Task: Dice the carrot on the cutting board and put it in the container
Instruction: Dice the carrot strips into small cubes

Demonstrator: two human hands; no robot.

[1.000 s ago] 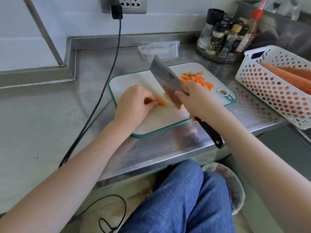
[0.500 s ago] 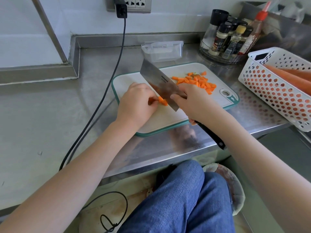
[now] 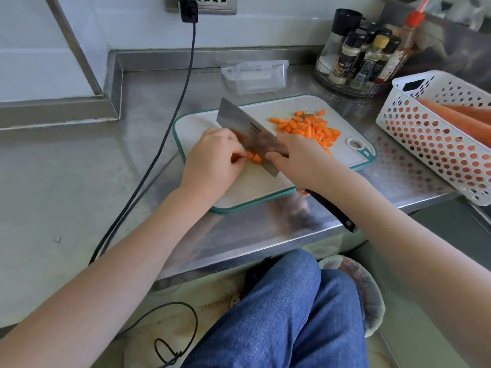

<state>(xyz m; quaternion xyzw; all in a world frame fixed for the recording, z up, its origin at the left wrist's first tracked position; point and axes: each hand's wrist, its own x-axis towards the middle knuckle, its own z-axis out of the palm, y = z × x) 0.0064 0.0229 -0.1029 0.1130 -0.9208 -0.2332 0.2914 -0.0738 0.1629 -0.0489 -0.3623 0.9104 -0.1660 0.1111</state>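
1. The steel counter [image 3: 79, 181] carries the cutting board [image 3: 202, 123], white with a green rim.
2. The clear container [image 3: 255, 75] stands just beyond the far edge of the board.
3. The right hand [image 3: 300, 160] is closed around the cleaver [image 3: 247, 128], whose blade is on the board.
4. The left hand [image 3: 212, 160] has curled fingers that pinch the carrot piece [image 3: 253, 157], just left of the blade.
5. The diced carrot pile [image 3: 310, 128] lies on the board, on the far right, beyond the right hand.
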